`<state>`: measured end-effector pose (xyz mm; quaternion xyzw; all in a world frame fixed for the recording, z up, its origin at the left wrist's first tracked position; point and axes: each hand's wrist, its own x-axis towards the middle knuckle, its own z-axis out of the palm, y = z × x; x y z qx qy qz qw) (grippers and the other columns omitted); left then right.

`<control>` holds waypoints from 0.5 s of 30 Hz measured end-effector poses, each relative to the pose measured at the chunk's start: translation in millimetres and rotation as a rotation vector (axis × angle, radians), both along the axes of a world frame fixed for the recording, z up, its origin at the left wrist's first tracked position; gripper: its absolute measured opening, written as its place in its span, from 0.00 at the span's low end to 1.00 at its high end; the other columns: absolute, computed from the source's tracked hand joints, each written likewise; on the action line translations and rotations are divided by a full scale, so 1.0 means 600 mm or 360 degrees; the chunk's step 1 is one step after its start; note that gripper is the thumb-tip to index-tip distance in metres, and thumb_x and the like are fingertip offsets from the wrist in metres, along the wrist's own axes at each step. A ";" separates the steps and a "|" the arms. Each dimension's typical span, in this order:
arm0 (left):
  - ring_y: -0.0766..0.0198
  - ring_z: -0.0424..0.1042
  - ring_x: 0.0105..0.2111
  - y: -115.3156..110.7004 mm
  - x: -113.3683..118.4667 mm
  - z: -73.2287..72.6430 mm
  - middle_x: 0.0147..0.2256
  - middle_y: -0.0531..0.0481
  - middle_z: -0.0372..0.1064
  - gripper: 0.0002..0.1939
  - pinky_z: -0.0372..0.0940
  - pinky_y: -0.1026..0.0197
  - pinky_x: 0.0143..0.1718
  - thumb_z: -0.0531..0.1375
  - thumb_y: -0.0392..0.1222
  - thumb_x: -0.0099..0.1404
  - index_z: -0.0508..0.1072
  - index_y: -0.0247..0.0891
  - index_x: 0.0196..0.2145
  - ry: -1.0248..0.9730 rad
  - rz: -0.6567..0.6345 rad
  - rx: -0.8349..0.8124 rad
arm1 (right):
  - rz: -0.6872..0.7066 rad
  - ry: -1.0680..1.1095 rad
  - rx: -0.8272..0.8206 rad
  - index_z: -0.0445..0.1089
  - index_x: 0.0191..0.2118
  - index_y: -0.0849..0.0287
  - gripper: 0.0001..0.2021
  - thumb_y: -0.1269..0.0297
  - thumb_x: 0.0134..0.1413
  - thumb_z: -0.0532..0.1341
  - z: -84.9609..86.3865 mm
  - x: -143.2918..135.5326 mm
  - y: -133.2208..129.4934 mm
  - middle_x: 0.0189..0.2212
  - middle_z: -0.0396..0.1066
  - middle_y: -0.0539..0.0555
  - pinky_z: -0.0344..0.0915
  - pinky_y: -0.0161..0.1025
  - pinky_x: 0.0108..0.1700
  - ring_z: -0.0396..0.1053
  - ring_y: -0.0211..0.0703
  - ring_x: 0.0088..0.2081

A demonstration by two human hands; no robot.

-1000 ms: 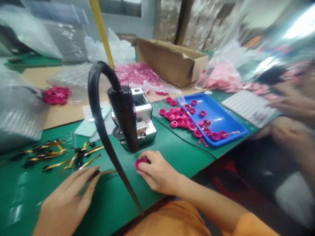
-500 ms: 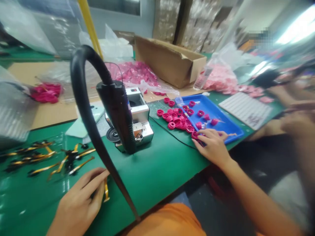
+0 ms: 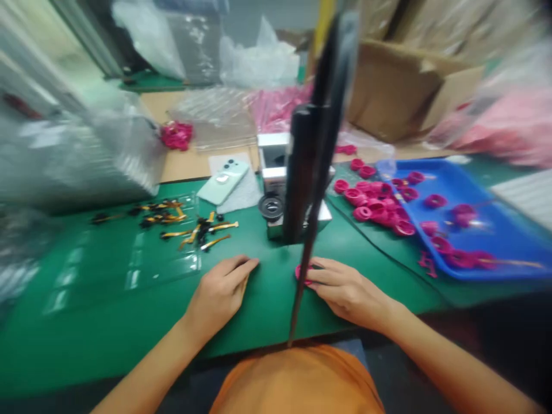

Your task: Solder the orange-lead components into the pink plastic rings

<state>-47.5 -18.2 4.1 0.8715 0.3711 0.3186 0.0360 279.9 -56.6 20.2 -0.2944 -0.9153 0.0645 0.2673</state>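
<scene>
My left hand (image 3: 222, 293) is closed over the green table, and a sliver of a yellow flex strip (image 3: 245, 284) shows under its fingers. In my right hand (image 3: 345, 287), near the table's front edge, is a pink ring-shaped part (image 3: 298, 272), partly hidden by a thin black stand. Black parts with yellow flex strips (image 3: 198, 229) lie beyond my left hand. A pile of pink round parts (image 3: 379, 204) sits beyond my right hand, beside a blue tray (image 3: 483, 195) that holds more of them.
A black gooseneck tool (image 3: 299, 172) rises in front of a silver and black device (image 3: 273, 155). A light green phone (image 3: 224, 181) lies on white wrap. Behind stand a cardboard box (image 3: 388, 92) and plastic bags with pink parts. A black cable (image 3: 379, 248) runs right.
My right hand has come from the blue tray to the middle front with a pink part. The view has turned left; my left hand still has the flex strip.
</scene>
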 end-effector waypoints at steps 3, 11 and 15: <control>0.59 0.87 0.44 -0.012 0.014 0.011 0.45 0.45 0.86 0.08 0.82 0.60 0.51 0.61 0.34 0.79 0.81 0.38 0.50 -0.0204 -0.0007 -0.0064 | 0.0133 0.0116 -0.0016 0.81 0.51 0.57 0.10 0.70 0.76 0.61 -0.017 -0.032 0.016 0.50 0.85 0.57 0.81 0.53 0.65 0.82 0.54 0.57; 0.61 0.87 0.45 -0.010 0.062 0.038 0.45 0.46 0.86 0.04 0.81 0.63 0.52 0.63 0.34 0.79 0.80 0.37 0.46 -0.0413 -0.0374 -0.0246 | -0.0130 0.0385 -0.0469 0.78 0.42 0.53 0.04 0.69 0.70 0.67 -0.018 -0.033 0.018 0.53 0.80 0.60 0.85 0.45 0.54 0.84 0.51 0.51; 0.61 0.88 0.45 0.001 0.063 0.039 0.45 0.46 0.87 0.04 0.81 0.64 0.52 0.64 0.33 0.77 0.80 0.37 0.45 -0.0395 -0.0428 -0.0250 | -0.0116 0.0227 -0.0446 0.80 0.48 0.52 0.08 0.69 0.73 0.64 -0.005 -0.018 0.020 0.56 0.82 0.59 0.79 0.56 0.61 0.80 0.56 0.59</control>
